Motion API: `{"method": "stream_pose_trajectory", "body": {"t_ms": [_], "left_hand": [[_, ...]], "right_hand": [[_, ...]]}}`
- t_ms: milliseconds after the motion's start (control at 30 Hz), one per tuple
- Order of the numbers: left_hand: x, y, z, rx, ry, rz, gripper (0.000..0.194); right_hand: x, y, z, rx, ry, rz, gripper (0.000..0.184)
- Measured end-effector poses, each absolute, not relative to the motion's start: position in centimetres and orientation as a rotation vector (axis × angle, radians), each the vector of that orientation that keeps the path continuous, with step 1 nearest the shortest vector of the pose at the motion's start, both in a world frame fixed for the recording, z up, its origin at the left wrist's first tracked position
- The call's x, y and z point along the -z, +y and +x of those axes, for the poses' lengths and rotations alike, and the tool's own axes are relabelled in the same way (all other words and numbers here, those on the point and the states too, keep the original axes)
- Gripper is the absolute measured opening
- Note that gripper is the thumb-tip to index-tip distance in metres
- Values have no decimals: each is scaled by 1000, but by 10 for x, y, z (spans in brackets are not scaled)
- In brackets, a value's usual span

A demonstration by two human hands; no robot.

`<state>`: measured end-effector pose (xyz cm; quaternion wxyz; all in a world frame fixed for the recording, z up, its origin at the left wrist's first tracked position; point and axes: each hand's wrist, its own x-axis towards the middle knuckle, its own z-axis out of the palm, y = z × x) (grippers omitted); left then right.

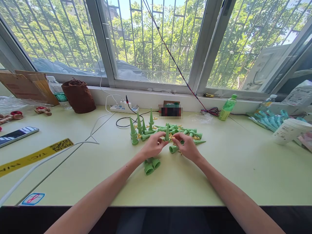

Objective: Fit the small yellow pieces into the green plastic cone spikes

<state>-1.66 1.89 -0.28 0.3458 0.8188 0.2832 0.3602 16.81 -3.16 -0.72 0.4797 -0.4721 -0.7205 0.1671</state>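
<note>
My left hand (153, 145) grips a green plastic watering spike (167, 133), its point upward. Close on its right, the fingers of my right hand (187, 147) are pinched at a small yellow valve piece (173, 139) beside the spike; the fingers partly cover it. Behind both hands lies a pile of green spikes (173, 131) with yellow bits among them. Several finished-looking spikes (133, 135) stand upright left of the pile. Below my left wrist, two green spikes (149, 169) lie with their hollow ends facing me. Another spike (173, 149) lies beneath my right hand.
A white power strip (124, 108) and a dark box (170, 110) are along the window wall. To the right stand a green bottle (227, 108) and a white cup (290, 131). A brown pouch (79, 96), a phone (18, 136) and a white cable (91, 133) are leftward.
</note>
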Motion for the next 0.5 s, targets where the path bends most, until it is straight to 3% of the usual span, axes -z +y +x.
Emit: {"method": "stream_pose_trajectory", "body": {"t_ms": [167,500], "left_hand": [[4,19,-16,-937,727,2128,22],[4,19,-16,-920,741,2115,21]], "right_hand": [[8,-30,169,-392,-1776,-1212,33],[8,-31,167,-402,-1761,-1158,21]]}}
